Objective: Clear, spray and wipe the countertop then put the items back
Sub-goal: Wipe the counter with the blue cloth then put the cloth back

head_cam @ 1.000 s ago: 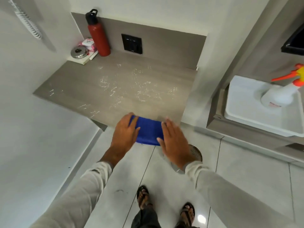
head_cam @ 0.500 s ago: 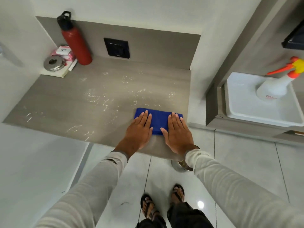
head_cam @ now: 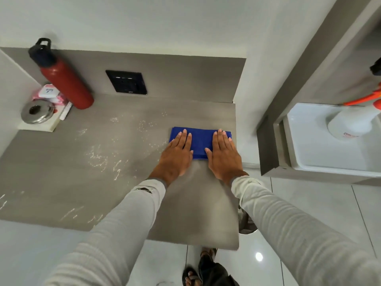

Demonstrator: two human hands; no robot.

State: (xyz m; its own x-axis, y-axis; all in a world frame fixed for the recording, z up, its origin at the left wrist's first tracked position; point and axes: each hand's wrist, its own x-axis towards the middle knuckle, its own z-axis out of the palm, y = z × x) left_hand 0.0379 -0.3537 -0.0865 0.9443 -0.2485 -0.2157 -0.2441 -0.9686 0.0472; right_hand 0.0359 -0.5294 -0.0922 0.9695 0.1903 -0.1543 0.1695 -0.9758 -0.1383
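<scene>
Countertop [head_cam: 61,166] is the grey surface, sprayed with white foam flecks across its left and middle, while a strip near the right edge looks already dry. A folded blue cloth [head_cam: 201,139] lies flat on it near the right rear corner. The left hand [head_cam: 175,155] and right hand [head_cam: 224,155] press it down side by side, fingers straight and close together, palms trailing just behind the cloth's near edge. To wipe well, I judge, keep even pressure through both palms and sweep leftward in overlapping passes toward the foam, stopping short of the red bottle [head_cam: 64,79] and steel tin [head_cam: 37,111].
</scene>
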